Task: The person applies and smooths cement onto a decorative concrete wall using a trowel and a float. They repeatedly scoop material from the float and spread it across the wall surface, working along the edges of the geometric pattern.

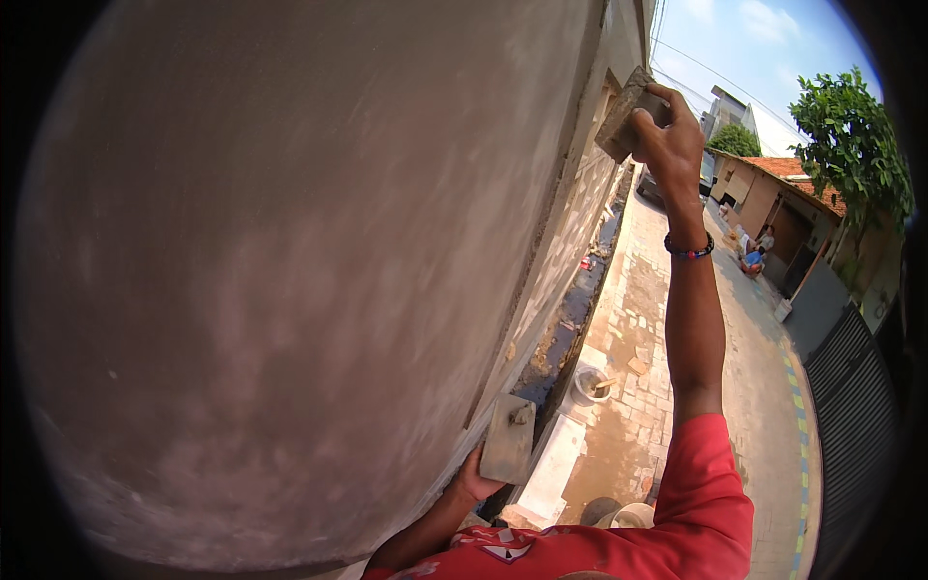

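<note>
Right hand (pixel 671 133) grips rough rectangular grey block (pixel 621 118), left hand (pixel 476 477) flat grey board (pixel 505 450); grey-brown wall (pixel 290 280) looks mostly coated, edge (pixel 544 242) perhaps unfinished

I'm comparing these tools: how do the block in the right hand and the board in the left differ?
The block is high, in the right hand; the board is low, in the left hand. The right hand covers part of the block; the board's broad face, bearing a small lump, is mostly uncovered. Both look greyish.
</note>
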